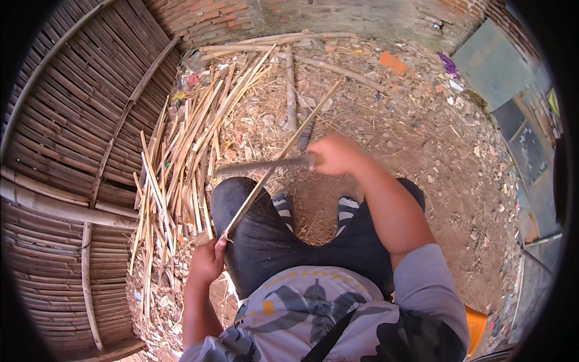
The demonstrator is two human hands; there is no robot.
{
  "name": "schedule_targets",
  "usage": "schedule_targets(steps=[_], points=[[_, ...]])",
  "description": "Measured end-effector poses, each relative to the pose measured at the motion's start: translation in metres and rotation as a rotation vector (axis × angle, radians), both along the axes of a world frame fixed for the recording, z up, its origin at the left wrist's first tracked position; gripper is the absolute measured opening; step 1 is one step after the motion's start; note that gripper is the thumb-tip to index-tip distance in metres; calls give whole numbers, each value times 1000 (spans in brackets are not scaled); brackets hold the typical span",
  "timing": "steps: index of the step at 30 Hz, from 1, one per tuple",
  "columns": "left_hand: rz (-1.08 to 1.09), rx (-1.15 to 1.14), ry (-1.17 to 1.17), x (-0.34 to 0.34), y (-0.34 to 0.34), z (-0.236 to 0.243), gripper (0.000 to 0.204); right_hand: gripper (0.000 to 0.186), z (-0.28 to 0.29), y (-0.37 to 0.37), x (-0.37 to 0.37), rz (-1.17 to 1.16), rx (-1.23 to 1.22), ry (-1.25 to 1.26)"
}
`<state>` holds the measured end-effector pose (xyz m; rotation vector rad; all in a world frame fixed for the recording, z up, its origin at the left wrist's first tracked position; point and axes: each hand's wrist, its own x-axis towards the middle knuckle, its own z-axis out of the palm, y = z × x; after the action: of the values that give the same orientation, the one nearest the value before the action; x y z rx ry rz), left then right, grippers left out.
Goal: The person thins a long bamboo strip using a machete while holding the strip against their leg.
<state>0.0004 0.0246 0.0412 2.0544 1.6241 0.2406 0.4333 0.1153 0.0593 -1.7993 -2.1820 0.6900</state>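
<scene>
My left hand [208, 259] grips the lower end of a long, pale bamboo strip [282, 154] beside my left thigh. The strip slants up and to the right. My right hand [330, 155] is closed on the handle of a long, dark blade [253, 167], which lies crosswise to the strip, slightly blurred, pointing left. Whether blade and strip touch is hard to tell. Just above my right hand, a dark, rough piece [306, 130] lies on the ground behind the strip. My knees are bent, with both sandalled feet between them.
Loose bamboo strips [181, 157] are heaped at my left, beside a bamboo slat wall [66, 102]. Poles [289, 90] lie ahead among scraps near a brick wall [313, 18]. Grey panels [491, 60] stand at the right; an orange object [475, 326] is behind my right arm.
</scene>
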Motion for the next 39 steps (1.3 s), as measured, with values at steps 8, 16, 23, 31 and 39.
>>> schedule_targets(steps=[8, 16, 23, 31, 39], points=[[-9, 71, 69, -7, 6, -8, 58, 40, -25, 17, 62, -409, 83, 174], [-8, 63, 7, 0, -1, -2, 54, 45, 19, -12, -13, 211, 0, -151], [-27, 80, 65, -3, 2, -3, 52, 43, 1, 13, 56, -378, -35, 218], [1, 10, 39, 1, 3, -4, 53, 38, -14, 1, 0, 25, -21, 106], [-25, 140, 58, -4, -2, -16, 51, 36, 2, 2, 20, -57, -75, 123]])
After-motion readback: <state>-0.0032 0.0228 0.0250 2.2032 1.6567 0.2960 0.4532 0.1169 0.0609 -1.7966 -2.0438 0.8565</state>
